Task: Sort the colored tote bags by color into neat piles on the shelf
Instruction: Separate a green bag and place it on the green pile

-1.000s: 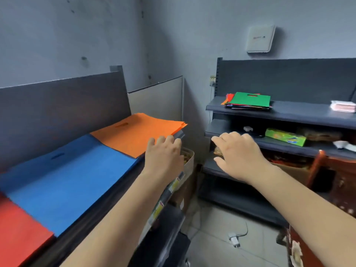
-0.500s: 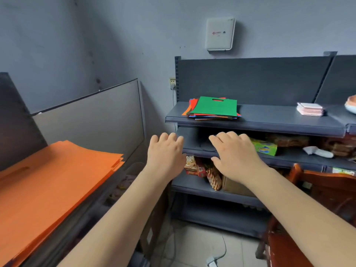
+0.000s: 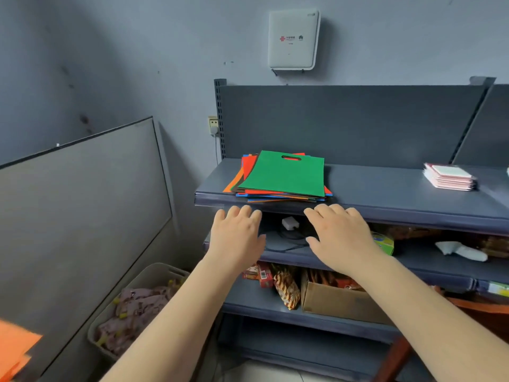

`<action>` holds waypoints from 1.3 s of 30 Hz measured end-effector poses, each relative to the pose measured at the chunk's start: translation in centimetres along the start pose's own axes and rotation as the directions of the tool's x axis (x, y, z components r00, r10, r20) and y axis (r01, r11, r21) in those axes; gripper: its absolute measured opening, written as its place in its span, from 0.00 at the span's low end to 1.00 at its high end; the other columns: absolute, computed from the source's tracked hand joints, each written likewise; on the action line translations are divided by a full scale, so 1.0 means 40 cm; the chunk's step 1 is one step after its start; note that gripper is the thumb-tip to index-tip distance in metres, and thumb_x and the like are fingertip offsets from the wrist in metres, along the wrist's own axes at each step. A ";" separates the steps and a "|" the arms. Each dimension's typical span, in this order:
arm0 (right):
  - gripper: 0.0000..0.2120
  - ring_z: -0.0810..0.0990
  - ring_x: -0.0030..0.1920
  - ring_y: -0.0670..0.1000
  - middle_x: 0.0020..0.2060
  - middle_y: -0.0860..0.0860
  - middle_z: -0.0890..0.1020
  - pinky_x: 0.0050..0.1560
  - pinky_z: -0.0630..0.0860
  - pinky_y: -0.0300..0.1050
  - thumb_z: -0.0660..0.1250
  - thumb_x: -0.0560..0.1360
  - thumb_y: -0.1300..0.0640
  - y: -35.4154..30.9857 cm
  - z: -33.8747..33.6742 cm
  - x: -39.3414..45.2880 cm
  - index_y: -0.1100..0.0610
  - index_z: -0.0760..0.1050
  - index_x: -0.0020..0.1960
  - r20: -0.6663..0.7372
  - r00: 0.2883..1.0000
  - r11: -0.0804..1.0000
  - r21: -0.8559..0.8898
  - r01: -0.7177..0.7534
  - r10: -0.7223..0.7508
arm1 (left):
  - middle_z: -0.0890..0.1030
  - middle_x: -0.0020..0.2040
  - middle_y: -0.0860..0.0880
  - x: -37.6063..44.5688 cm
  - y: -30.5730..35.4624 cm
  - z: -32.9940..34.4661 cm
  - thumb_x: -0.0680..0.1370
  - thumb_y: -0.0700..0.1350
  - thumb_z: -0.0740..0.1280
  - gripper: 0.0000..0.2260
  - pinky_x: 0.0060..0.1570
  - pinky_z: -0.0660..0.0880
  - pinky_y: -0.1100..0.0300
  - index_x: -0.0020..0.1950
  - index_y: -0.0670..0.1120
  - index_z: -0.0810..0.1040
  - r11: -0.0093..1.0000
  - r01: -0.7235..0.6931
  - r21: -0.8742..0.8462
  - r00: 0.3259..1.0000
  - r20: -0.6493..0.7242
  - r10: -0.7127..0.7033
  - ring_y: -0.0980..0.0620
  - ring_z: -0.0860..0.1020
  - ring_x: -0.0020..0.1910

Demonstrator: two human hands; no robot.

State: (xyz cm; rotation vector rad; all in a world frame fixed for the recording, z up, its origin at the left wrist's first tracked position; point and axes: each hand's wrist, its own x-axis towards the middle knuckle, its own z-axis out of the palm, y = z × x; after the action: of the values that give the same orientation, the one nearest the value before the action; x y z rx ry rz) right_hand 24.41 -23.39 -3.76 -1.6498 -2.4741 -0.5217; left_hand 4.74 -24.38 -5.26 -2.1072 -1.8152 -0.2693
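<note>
Nearest, the left hand (image 3: 237,238) and right hand (image 3: 341,237) reach forward palms down, fingers (image 3: 325,212) released and grasping nothing, just below the shelf (image 3: 385,194) edge. Beyond them, the mixed stack of tote bags (image 3: 283,175), green on top, lies on that shelf.

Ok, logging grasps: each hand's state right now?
Left hand: open, holding nothing.
Right hand: open, holding nothing.

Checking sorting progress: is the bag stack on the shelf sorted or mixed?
Mixed: under the green bag, the stack shows red, orange and blue edges.
</note>
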 end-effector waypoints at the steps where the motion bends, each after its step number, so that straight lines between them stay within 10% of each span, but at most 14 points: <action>1: 0.25 0.69 0.65 0.53 0.66 0.49 0.70 0.60 0.66 0.50 0.58 0.78 0.44 0.014 0.018 0.033 0.51 0.60 0.72 0.006 1.000 1.000 0.001 -0.012 0.012 | 0.73 0.59 0.50 0.042 -0.008 0.025 0.78 0.56 0.58 0.17 0.55 0.63 0.54 0.62 0.49 0.68 1.000 -0.008 -0.006 1.000 -0.007 0.008 0.47 0.70 0.60; 13: 0.20 0.73 0.63 0.54 0.65 0.50 0.73 0.61 0.71 0.49 0.60 0.79 0.47 0.176 0.242 0.394 0.53 0.69 0.69 0.207 0.915 0.840 0.364 -0.402 0.348 | 0.71 0.66 0.53 0.480 -0.156 0.296 0.80 0.44 0.55 0.19 0.58 0.65 0.55 0.71 0.53 0.66 0.987 -0.014 -0.163 0.999 0.048 0.022 0.49 0.70 0.64; 23: 0.34 0.74 0.60 0.59 0.61 0.59 0.75 0.53 0.72 0.48 0.67 0.72 0.38 0.271 0.377 0.513 0.64 0.70 0.65 0.366 0.716 0.615 0.366 -0.698 0.595 | 0.76 0.60 0.55 0.573 -0.188 0.397 0.73 0.64 0.64 0.22 0.54 0.64 0.55 0.62 0.55 0.76 0.922 0.145 -0.360 0.980 0.182 -0.083 0.50 0.71 0.62; 39: 0.11 0.75 0.45 0.63 0.45 0.63 0.80 0.44 0.71 0.51 0.65 0.77 0.59 0.380 0.443 0.519 0.69 0.74 0.48 0.176 0.666 0.474 0.573 -0.668 0.725 | 0.77 0.54 0.45 0.601 -0.185 0.413 0.73 0.61 0.68 0.21 0.53 0.69 0.51 0.57 0.46 0.77 0.830 0.432 -0.353 0.898 0.246 -0.364 0.41 0.72 0.56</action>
State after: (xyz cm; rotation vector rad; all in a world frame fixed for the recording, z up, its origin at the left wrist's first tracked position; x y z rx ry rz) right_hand 31.61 6.13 -11.03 -2.0210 -1.3890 0.2831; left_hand 0.06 4.84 -10.79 -2.0179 -2.4845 -0.6351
